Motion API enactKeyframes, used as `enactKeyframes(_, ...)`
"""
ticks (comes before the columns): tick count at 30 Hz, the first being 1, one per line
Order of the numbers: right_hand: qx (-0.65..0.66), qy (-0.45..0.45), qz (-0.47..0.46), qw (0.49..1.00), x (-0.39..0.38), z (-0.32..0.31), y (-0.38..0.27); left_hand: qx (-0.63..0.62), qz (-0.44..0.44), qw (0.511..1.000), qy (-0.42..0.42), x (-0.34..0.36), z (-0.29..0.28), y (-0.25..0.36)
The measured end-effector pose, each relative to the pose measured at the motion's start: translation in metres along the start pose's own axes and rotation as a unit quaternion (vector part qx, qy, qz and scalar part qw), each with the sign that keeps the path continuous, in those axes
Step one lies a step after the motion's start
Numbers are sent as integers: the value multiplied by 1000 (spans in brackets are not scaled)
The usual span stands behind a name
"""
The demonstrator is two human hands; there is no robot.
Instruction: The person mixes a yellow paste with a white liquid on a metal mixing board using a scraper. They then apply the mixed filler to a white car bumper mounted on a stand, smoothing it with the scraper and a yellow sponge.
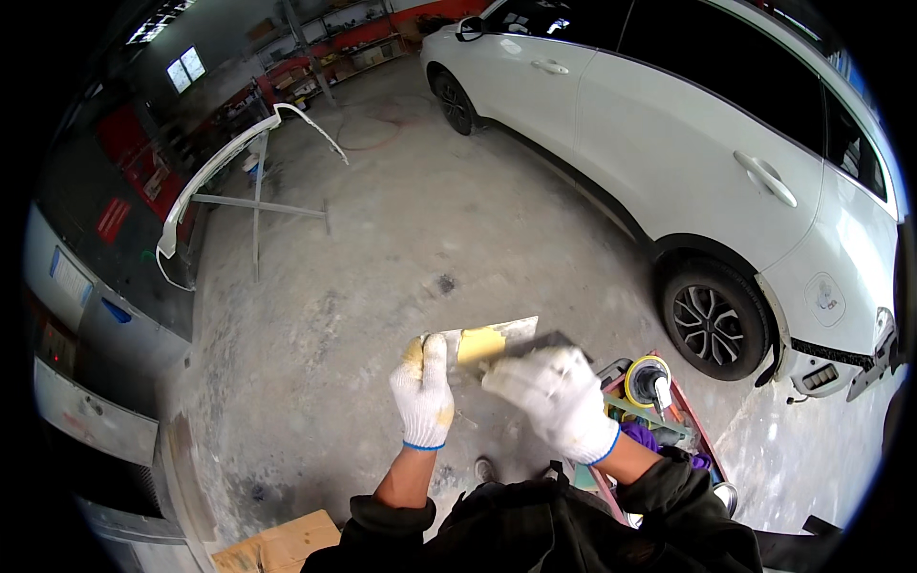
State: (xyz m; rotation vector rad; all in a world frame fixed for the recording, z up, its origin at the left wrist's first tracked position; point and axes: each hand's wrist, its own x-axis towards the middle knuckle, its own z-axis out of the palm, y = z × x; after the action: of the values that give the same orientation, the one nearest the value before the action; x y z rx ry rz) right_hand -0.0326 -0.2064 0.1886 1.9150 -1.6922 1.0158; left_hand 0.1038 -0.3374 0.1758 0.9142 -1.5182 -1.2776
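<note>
Board of yellow paste over concrete floor, beside the white car.
On my remote feed, my left hand pinches the board; my blurred right hand grips a dark flat tool. Shelves stand past the car's front, a white curved panel on a metal stand opposite its side.

White car stood in workshop

The white car took up the right side of a grey concrete floor, its rear wheel near a red-edged cart. A yellow-rimmed tool and purple cloth lay in the cart. To the left, a curved white panel rested on a metal stand. Behind it, loaded shelves stood right of a bright window. Brown cardboard lay lower left.
</note>
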Motion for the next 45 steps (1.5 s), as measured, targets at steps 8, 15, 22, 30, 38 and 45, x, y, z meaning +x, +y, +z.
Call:
enactKeyframes(8, 12, 35, -5, 999, -6, 9, 1, 14, 33, 999, 2, -3, 1, 2)
enactKeyframes(15, 32, 31, -5, 999, -9, 17, -1, 31, 51, 998, 22, 0, 0, -6)
enactKeyframes(22, 53, 19, 7, 998, -13, 15, -7, 9, 56, 998, 40, 1, 4, -3)
enactKeyframes(30, 523, -68, 304, 794, 26, -35, 28, -16, 77, 991, -110, 0, -8, -14)
enactKeyframes(38, -30, -42, 54, 997, 5, -19, 33, 69, 70, 993, -66, 3, -4, 6)
enactKeyframes(45, 32, -15, 21, 999, -24, 11, -8, 24, 39, 999, -14, 3, 3, -2)
